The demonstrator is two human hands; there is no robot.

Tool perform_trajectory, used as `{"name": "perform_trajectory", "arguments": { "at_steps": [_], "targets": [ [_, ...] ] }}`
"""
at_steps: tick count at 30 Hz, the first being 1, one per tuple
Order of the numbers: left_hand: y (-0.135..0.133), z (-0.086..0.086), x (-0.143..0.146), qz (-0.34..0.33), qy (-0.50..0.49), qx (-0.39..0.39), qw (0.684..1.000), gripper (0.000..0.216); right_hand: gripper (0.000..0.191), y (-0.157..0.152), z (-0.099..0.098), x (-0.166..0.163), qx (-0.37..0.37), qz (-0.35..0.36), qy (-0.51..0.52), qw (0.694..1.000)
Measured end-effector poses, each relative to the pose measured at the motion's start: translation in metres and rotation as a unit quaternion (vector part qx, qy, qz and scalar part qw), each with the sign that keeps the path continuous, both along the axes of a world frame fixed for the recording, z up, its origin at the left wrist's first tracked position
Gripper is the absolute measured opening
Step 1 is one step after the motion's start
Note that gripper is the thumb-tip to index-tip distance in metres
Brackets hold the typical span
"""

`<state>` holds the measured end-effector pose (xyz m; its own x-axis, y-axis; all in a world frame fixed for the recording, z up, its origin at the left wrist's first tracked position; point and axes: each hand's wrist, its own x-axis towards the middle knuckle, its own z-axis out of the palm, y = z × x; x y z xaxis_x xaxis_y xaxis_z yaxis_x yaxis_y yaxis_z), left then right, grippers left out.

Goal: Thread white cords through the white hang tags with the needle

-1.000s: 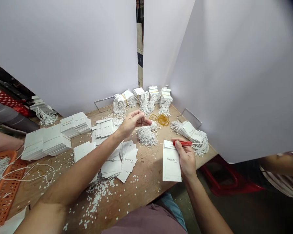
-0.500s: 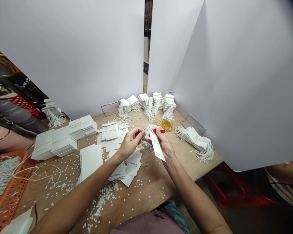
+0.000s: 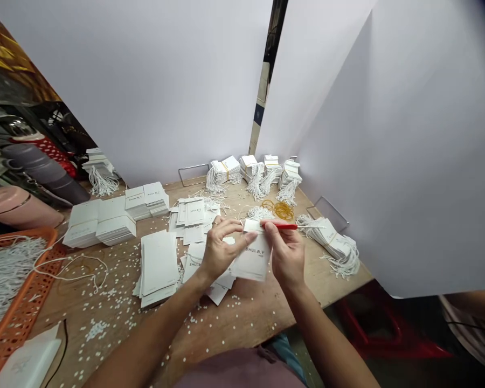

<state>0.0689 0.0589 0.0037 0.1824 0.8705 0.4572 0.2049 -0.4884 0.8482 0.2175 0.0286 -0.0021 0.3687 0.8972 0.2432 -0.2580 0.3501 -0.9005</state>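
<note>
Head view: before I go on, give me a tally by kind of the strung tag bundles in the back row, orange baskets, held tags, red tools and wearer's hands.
Strung tag bundles in the back row: 4
Orange basket: 1
Held tag: 1
Red tool: 1
Wearer's hands: 2
Total: 9

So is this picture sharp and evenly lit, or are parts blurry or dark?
In the head view, the held hang tag looks slightly blurred; in the head view, the wooden tabletop gets soft, fairly even light, while the red stool beyond its edge is dim; in the head view, the metallic lid at left catches glare.
</note>
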Motion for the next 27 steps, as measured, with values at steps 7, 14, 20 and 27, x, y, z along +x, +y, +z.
{"name": "perform_trajectory", "arguments": {
  "at_steps": [7, 14, 20, 27],
  "targets": [
    [-0.001, -0.019, -0.002, 0.034, -0.064, -0.103, 0.992, 0.038, 0.008, -0.005, 0.016, 0.025, 0.122, -0.124, -0.103, 0.979],
    [-0.014, -0.016, -0.010, 0.040, -0.022, -0.053, 0.998, 0.032, 0.013, -0.009, 0.010, 0.018, 0.134, -0.060, -0.295, 0.944],
    [-0.023, -0.010, -0.010, 0.029, 0.013, 0.031, 0.999, 0.025, 0.031, -0.008, -0.019, -0.001, 0.195, -0.055, -0.446, 0.872],
    [-0.023, -0.016, -0.015, 0.048, 0.010, 0.018, 0.999, 0.024, 0.016, 0.000, -0.024, -0.004, 0.188, -0.071, -0.432, 0.879]
  ]
}}
